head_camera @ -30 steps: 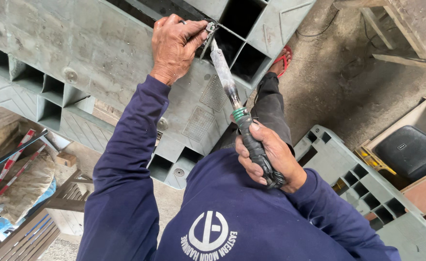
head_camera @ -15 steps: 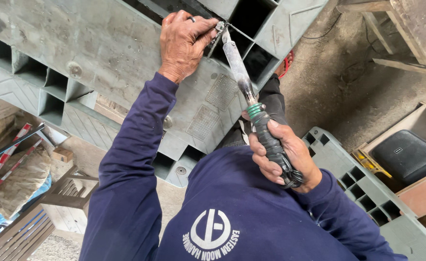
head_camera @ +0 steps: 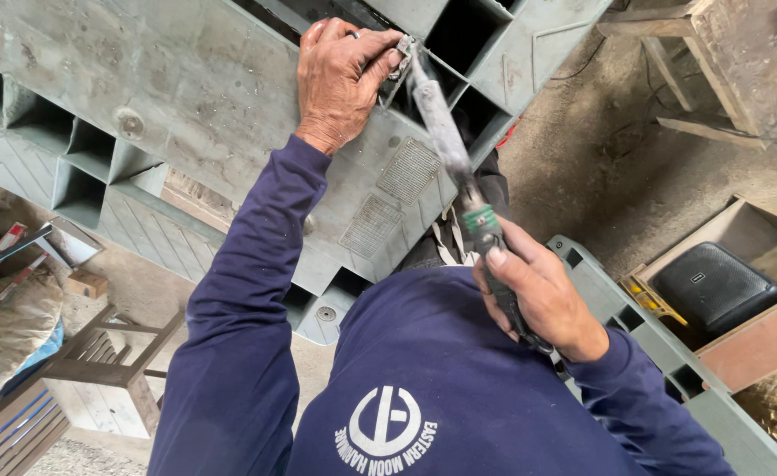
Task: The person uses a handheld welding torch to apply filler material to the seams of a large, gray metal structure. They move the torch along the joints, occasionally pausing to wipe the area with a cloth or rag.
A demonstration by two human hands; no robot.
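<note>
A large grey plastic pallet (head_camera: 186, 97) with square openings leans in front of me. My left hand (head_camera: 340, 79) rests on it near an opening and pinches a small metal piece (head_camera: 400, 46) against a rib. My right hand (head_camera: 543, 300) grips the black handle of a long tool (head_camera: 446, 132) with a green collar and a grey shaft. The shaft's tip meets the rib right beside my left fingertips. Both arms are in dark blue sleeves.
Another grey pallet piece (head_camera: 644, 326) lies at the lower right. Beside it, a wooden box (head_camera: 758, 344) holds a black case (head_camera: 714, 286). A small wooden stool (head_camera: 107, 361) and sacks (head_camera: 10, 335) are at the lower left. Wooden frames (head_camera: 723, 62) stand at the upper right on the dirt floor.
My right hand with the tool has drifted a little right and down in view. The tool tip and my left hand stay at the same rib.
</note>
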